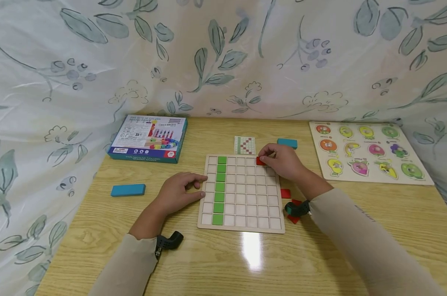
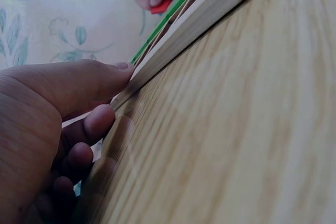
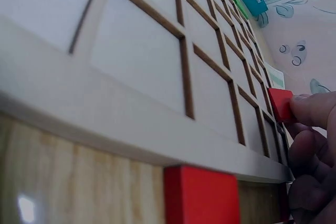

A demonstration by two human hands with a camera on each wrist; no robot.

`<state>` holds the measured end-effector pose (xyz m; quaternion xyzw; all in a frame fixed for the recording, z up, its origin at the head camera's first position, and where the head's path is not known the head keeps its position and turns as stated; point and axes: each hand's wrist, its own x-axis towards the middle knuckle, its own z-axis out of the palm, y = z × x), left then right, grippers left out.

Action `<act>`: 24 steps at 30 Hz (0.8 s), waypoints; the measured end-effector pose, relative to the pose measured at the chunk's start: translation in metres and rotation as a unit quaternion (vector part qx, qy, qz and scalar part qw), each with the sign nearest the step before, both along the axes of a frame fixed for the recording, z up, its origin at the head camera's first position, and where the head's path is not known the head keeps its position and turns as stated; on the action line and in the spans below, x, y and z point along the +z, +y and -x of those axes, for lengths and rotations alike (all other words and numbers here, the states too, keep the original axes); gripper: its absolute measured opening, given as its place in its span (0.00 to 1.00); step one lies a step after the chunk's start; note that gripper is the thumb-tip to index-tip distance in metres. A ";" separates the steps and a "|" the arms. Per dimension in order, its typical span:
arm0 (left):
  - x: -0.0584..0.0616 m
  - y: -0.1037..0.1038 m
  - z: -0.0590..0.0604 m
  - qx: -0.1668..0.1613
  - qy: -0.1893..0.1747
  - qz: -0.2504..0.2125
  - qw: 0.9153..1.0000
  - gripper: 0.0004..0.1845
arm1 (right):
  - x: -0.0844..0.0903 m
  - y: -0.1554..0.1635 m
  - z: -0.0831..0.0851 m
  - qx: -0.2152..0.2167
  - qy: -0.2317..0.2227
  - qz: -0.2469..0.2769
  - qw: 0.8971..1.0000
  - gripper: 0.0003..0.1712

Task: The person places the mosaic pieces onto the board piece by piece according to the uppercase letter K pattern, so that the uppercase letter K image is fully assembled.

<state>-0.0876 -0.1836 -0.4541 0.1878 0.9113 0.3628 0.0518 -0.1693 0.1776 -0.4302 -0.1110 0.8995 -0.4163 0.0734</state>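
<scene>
red square tile (image 1: 260, 161) was pinched in the fingertips of the right hand (image 1: 282, 161), held over the top row of the wooden grid board (image 1: 242, 226), toward the board's far right corner; whether it already sat in a cell could not be told. in the right wrist view the same tile (image 3: 281, 104) showed tilted against the fingertips (image 3: 314, 109) just above the grid's thin dividers. the left hand (image 1: 179, 192) rested on the table (image 1: 223, 263) at the board's left edge, thumb on the rim and fingers curled against the side, gripping the board (the left wrist view showed the thumb (image 2: 79, 85) lying along the rim). a full column of green tiles (image 1: 219, 189) filled the second column from the left, and the other cells showed bare. more loose red tiles (image 1: 288, 197) lay on the table just beside the board's right edge, near the right wrist. beyond the board lay a small pattern card (image 1: 244, 145) and a blue block (image 1: 287, 143); another blue block (image 1: 128, 190) lay well to the left. a blue toy box (image 1: 149, 138) sat at the far left, and a fruit peg puzzle (image 1: 367, 152) lay at the far right, against a leaf-printed curtain (image 1: 223, 53).
</scene>
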 end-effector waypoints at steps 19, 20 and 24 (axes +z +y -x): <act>0.002 0.000 0.000 0.000 0.004 -0.004 1.000 0.22 | 0.003 -0.001 0.000 0.028 0.002 -0.047 0.998 0.08; 0.002 0.000 0.000 0.000 0.003 -0.004 1.000 0.22 | 0.004 -0.001 0.000 0.029 0.001 -0.051 0.998 0.09; 0.002 0.000 0.000 0.000 0.004 -0.004 1.000 0.22 | 0.005 -0.001 0.002 0.040 0.002 -0.068 0.997 0.09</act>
